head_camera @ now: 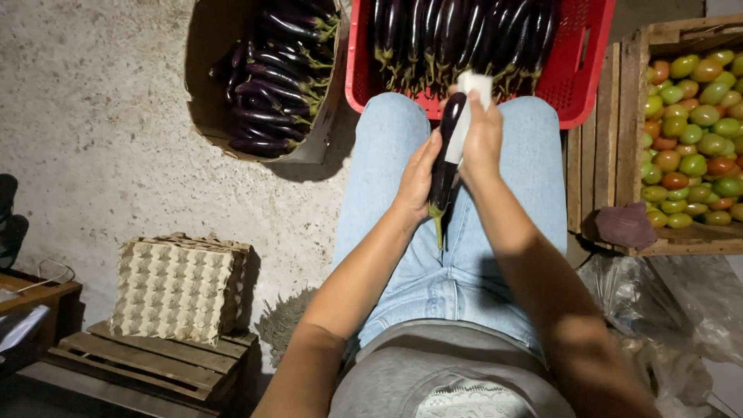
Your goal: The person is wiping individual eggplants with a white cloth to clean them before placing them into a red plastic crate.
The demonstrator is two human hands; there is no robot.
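Note:
Over my lap I hold one long dark purple eggplant (446, 159), stem end pointing down toward me. My left hand (418, 179) grips its lower part from the left. My right hand (481, 139) presses a white cloth (467, 104) against the eggplant's upper right side. Straight ahead, past my knees, a red plastic crate (579, 70) is filled with several eggplants lined up in a row. A cardboard box (203, 77) to its left holds more eggplants piled together.
A wooden crate (611, 139) of green and reddish tomatoes stands at the right, with a dark purple cloth (625, 225) on its edge. A stack of egg trays (179, 288) rests on a wooden pallet (147, 364) at the left. Clear plastic bags (665, 310) lie at lower right.

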